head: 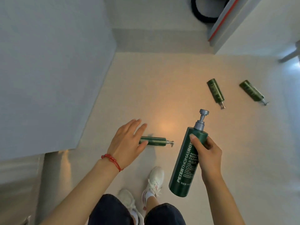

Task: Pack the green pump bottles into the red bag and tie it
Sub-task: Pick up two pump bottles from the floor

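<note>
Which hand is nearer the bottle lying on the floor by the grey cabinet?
Left. The left hand is open directly over the floor bottle, covering its base end. The right hand is off to its right, gripping another green pump bottle.

White sneakers (154, 181) on pale floor (162, 88); black ring (203, 13) beyond.

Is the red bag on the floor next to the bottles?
No, only three green bottles lie on the floor; no red bag shows.
</note>
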`<state>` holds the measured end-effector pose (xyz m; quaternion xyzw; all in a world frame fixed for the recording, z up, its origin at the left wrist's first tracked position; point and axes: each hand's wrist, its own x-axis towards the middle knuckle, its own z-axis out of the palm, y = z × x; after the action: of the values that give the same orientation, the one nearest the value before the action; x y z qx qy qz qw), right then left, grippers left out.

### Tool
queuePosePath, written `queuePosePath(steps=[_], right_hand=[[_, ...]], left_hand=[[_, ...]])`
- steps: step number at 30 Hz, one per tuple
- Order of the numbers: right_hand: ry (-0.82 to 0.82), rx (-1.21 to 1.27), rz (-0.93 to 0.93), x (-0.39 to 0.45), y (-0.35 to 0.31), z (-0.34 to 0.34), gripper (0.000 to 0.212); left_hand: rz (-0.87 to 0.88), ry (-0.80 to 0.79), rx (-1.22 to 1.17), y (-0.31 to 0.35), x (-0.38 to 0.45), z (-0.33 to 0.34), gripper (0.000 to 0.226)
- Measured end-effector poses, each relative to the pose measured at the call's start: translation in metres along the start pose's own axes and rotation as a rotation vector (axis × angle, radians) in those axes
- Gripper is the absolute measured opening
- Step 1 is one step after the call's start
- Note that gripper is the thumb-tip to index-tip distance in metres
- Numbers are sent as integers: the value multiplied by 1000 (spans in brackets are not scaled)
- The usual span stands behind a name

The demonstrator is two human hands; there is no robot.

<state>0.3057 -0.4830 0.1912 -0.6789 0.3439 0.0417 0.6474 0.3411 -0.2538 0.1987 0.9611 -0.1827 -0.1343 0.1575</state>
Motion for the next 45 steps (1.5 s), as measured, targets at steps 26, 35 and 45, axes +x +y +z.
queuePosePath(steps=[26,35,45], right_hand=[[600,352,403,69,334,-15,17],[634,340,391,87,409,-14,40],[636,387,348,53,356,-33,11]], left_hand=[[30,-833,-56,-46,207,414,61],[164,-801,63,-67,209,506,39],[-117,-855,-523,-7,195,399,15]])
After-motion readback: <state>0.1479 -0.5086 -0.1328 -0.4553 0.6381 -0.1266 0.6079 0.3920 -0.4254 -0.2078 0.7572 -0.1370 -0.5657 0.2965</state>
